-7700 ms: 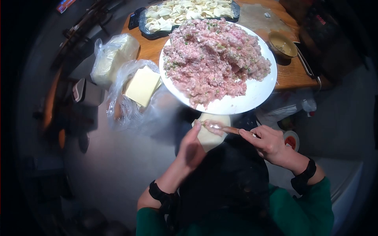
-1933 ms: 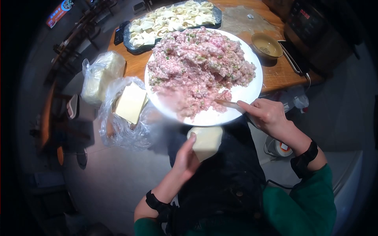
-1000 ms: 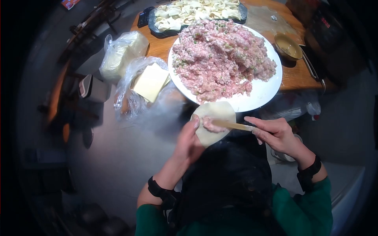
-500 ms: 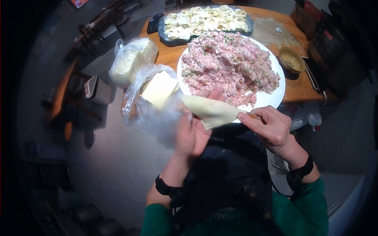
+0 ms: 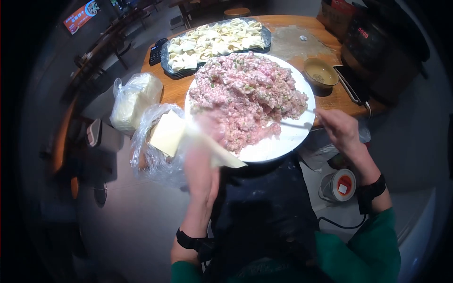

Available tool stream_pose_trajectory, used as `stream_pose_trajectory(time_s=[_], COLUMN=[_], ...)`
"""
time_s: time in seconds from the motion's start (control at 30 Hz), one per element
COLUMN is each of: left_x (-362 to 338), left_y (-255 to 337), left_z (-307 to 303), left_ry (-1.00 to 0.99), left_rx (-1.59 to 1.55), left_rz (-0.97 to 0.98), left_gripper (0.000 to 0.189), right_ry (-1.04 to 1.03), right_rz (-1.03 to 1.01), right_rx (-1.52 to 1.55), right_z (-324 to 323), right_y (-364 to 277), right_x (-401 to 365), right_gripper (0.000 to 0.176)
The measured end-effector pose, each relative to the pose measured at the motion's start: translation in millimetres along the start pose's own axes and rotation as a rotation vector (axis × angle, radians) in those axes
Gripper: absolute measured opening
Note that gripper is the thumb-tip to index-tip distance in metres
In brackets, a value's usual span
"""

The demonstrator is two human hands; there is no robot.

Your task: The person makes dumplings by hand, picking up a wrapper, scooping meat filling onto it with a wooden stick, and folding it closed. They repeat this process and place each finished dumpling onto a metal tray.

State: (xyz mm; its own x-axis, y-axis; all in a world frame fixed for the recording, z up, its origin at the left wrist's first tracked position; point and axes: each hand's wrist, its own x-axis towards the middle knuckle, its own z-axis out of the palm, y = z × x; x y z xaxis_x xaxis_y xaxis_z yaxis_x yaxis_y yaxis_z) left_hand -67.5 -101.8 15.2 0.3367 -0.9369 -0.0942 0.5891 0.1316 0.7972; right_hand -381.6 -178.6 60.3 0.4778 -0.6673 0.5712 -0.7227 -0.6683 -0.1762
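Note:
Blurred by motion, my left hand holds a pale dough wrapper at the near left rim of the white plate. A large mound of pink minced meat with green bits fills most of that plate. My right hand is closed around a thin filling stick, whose far end reaches over the plate's right side beside the meat. Just left of my left hand, a stack of square wrappers lies in an opened plastic bag.
Folded wontons cover a dark tray at the back. Another bagged stack sits at the left edge. A brown bowl, a phone and a dark appliance stand right; a lidded tub is below.
My right hand has moved away from the wrapper toward the plate's right side, with the stick. My left hand has shifted with the wrapper, and the whole view has turned slightly right.

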Motion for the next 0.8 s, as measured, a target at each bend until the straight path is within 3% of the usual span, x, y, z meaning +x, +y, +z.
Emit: stream_pose_trajectory(time_s=[0.07, 0.17, 0.33, 0.4, 0.47, 0.5, 0.6, 0.67, 0.8], left_x=[0.1, -2.2, -6.9, -7.4, -5.8, -4.4, -3.9, -4.3, -6.9], left_y=[-2.8, -4.9, -5.8, -2.3, -0.7, -2.8, -6.9, -8.9, -4.4], left_z=[4.5, 12.8, 25.5, 30.7, 30.0, 28.9, 31.3, 33.9, 27.3], left_ry=[-0.02, -0.107, -0.246, -0.191, -0.278, -0.317, -0.336, -0.337, -0.298], left_rx=[0.004, -0.025, 0.239, 0.268, 0.361, 0.386, 0.486, 0.491, 0.421], left_rz=[-0.009, -0.044, -0.06, -0.055, -0.095, -0.051, 0.0, 0.003, -0.051], left_gripper=[0.038, 0.038, 0.033, 0.033, 0.035, 0.036, 0.035, 0.035, 0.038], right_ry=[0.025, -0.053, -0.235, 0.042, -0.056, -0.151, -0.299, -0.449, -0.253], right_rz=[0.152, 0.148, 0.12, 0.339, 0.511, 0.541, 0.464, 0.608, 0.692], right_rx=[-0.201, -0.474, -0.533, -0.031, 0.577, 0.698, 0.903, 0.855, 1.095], right_z=[-9.7, -9.8, 2.2, 1.3, -1.6, -1.6, 6.9, 22.7, 37.2], right_y=[45.8, 101.7, 109.8, 76.7, 23.0, -2.6, -58.5, -59.9, -65.7], right_x=[11.3, 27.5, 45.3, 47.0, 43.6, 39.0, 26.0, 27.4, 22.5], right_gripper=[0.023, 0.014, 0.011, 0.015, 0.02, 0.02, 0.017, 0.018, 0.02])
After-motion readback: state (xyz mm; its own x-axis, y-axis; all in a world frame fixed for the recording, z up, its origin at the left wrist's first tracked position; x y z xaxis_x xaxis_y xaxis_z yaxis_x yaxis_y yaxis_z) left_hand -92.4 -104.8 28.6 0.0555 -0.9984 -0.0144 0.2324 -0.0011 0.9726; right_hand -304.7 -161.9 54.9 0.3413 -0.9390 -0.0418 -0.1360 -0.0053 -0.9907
